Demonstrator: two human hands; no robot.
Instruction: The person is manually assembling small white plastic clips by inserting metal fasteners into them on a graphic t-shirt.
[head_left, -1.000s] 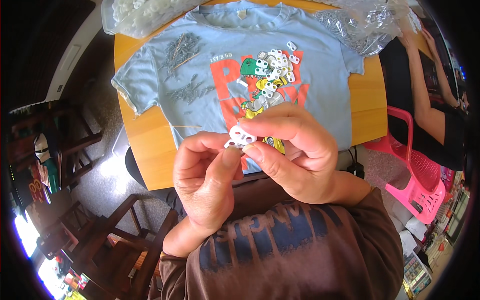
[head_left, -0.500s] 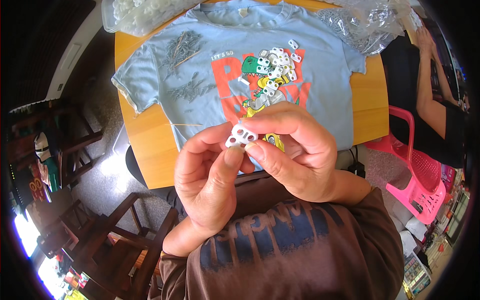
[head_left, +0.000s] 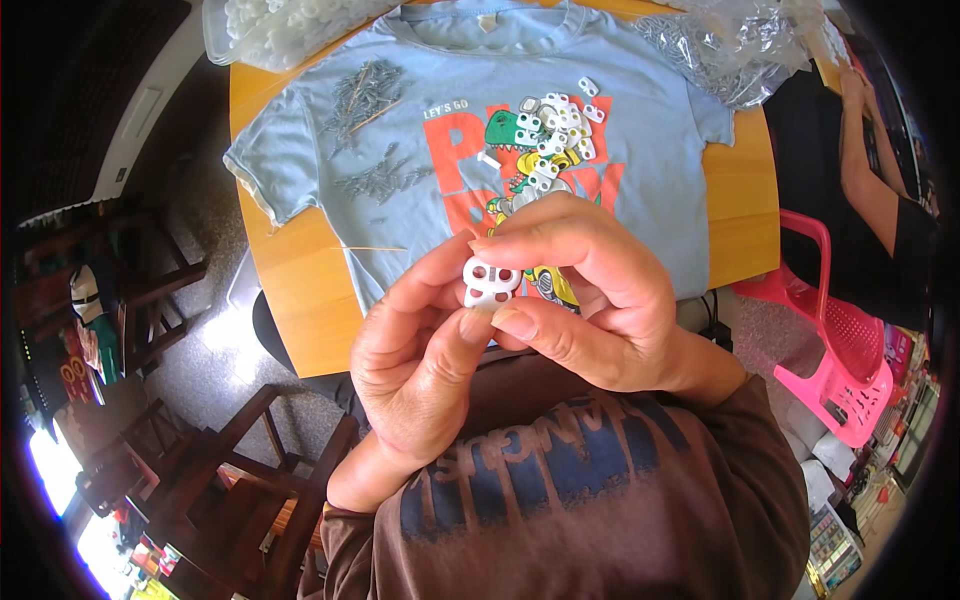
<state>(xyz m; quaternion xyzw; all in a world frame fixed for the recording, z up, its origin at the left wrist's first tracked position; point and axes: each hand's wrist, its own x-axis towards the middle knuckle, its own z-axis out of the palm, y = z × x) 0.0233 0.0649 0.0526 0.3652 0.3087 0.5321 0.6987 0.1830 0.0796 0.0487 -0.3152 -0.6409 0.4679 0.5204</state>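
Note:
My left hand (head_left: 415, 350) and my right hand (head_left: 600, 290) meet at the middle, both closed around one small white plastic cord lock (head_left: 490, 283) with several holes. The thumbs press at its lower edge, and the fingers curl round its upper side. Beyond them, a pale blue T-shirt (head_left: 400, 130) with a printed front lies spread on the wooden table. On its print sits a heap of similar white two-holed pieces (head_left: 562, 125). Two piles of small grey metal springs (head_left: 368, 95) lie on the shirt's left side.
A clear tub of white parts (head_left: 290, 25) stands at the far left, and a clear plastic bag of grey pieces (head_left: 700, 60) at the far right. A thin stick (head_left: 365, 249) lies near the table's left. Another person's arm (head_left: 868, 170) and a pink chair (head_left: 825, 330) are to the right.
The cord lock has turned in my fingers, more upright and slightly to the right. My right fingertips have shifted along its upper edge. The other person's hand has moved slightly.

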